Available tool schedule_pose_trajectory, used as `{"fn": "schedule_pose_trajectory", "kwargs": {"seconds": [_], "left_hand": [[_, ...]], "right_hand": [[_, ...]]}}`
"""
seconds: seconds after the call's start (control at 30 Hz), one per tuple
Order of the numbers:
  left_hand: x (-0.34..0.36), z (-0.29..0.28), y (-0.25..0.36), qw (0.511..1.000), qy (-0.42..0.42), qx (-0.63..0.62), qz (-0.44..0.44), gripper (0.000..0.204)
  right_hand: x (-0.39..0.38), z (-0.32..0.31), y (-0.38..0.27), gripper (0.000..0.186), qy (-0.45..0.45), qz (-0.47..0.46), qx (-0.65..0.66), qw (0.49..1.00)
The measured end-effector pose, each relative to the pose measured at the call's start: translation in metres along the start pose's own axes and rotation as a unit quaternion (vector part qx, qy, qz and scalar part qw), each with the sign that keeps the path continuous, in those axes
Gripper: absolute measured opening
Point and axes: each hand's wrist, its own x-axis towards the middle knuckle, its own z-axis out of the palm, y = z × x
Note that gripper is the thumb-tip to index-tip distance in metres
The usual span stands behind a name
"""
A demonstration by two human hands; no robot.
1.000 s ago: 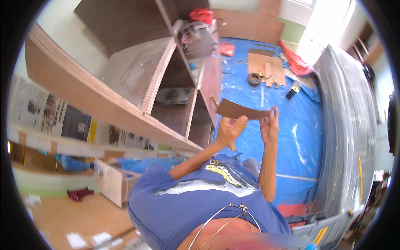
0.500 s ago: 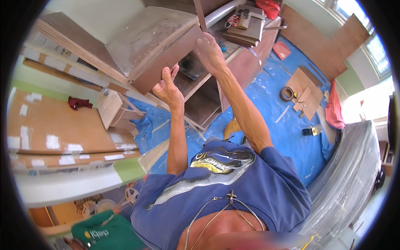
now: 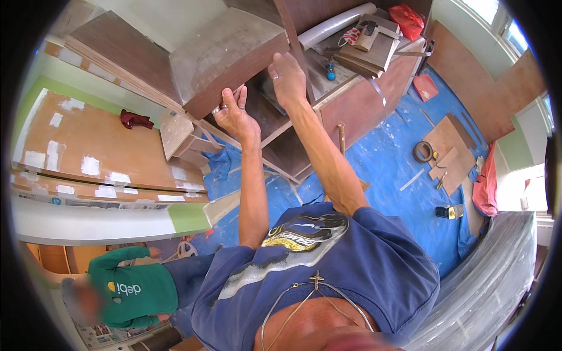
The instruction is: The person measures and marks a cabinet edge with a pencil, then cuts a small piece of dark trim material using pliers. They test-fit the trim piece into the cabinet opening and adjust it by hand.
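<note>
A long brown wood strip [image 3: 246, 74] lies along the front edge of a dusty wooden shelf [image 3: 225, 50]. My left hand [image 3: 239, 120] grips the strip's lower edge, with the thumb up against its face and the fingers curled beneath. At the other end, near an upright panel, my right hand [image 3: 288, 82] rests against the strip with its fingers extended; part of the fingers is hard to make out. Under both hands is an open lower cabinet compartment [image 3: 287, 153].
Right of my hands, a cabinet top bears a blue-handled tool [image 3: 331, 71], stacked boards [image 3: 366, 52] and a plastic roll [image 3: 336, 24]. Blue sheeting [image 3: 386, 169] covers the floor, with a tape roll [image 3: 422, 151] on it. A co-worker in green [image 3: 137, 286] is at lower left.
The strip now sits flush with the shelf edge, where its ends stood off before. Both hands have shifted slightly with it. The co-worker shows more fully at lower left.
</note>
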Motion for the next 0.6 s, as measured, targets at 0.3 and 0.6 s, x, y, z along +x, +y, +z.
{"fn": "schedule_pose_trajectory", "kwargs": {"seconds": [0.3,0.6], "left_hand": [[0.002,0.005,-0.006,1.0,0.009,-0.006,-0.008,0.03],[-0.003,0.01,0.002,0.999,0.035,-0.039,0.008,0.033]], "right_hand": [[0.008,0.003,-0.003,0.033,0.012,-0.011,-0.047,0.999],[0.015,-0.002,-0.006,0.018,-0.02,-0.008,-0.054,0.998]]}}
